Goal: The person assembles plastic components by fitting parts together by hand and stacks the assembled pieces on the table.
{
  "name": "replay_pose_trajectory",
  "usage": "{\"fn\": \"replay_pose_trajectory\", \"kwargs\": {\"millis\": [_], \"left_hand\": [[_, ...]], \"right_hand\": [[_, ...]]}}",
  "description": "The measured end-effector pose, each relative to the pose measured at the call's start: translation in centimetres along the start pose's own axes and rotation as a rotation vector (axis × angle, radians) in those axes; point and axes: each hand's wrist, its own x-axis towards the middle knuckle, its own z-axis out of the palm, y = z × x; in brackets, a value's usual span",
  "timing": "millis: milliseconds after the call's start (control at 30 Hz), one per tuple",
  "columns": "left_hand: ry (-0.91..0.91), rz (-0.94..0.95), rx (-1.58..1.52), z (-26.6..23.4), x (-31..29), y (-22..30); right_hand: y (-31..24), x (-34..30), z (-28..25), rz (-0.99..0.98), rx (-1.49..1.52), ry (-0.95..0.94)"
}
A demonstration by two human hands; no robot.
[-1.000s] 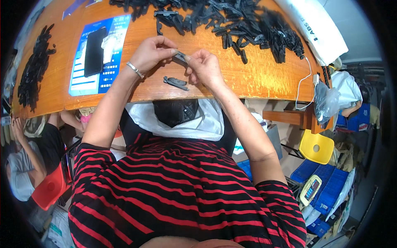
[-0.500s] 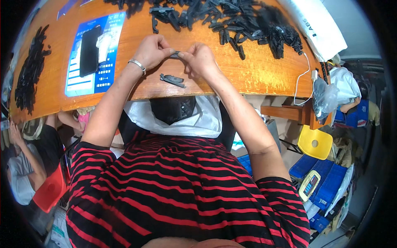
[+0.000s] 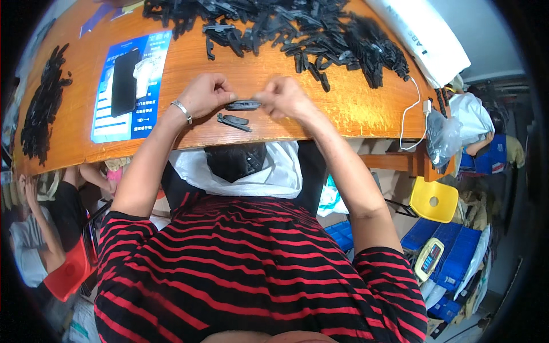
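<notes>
Just above the middle of the frame, the left hand (image 3: 206,94) and the right hand (image 3: 286,96) pinch one small black plastic part (image 3: 243,105) between them, the left fingertips on its left end and the right fingertips on its right end, so the part spans the gap between the two hands. Both hands are clenched on it, held over the orange wooden table (image 3: 354,108). A second black part (image 3: 234,121) lies loose on the table just below the held one, near the table's front edge. A large heap of black parts (image 3: 297,31), too many to count, runs along the top of the frame. A smaller heap (image 3: 43,108) lies at the far left. One blue instruction sheet (image 3: 131,86) lies at upper left.
</notes>
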Motion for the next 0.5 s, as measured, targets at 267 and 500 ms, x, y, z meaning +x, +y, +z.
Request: {"fn": "replay_pose_trajectory", "kwargs": {"millis": [267,500], "left_hand": [[0.575,0.405,0.790,-3.8,3.1,-1.4],[0.575,0.518,0.881,-4.8,3.6,-1.4]], "right_hand": [[1.0,3.2,-4.1,-0.180,-0.762,0.583],[2.8,3.7,-2.8,-0.241,-0.738,0.683]]}}
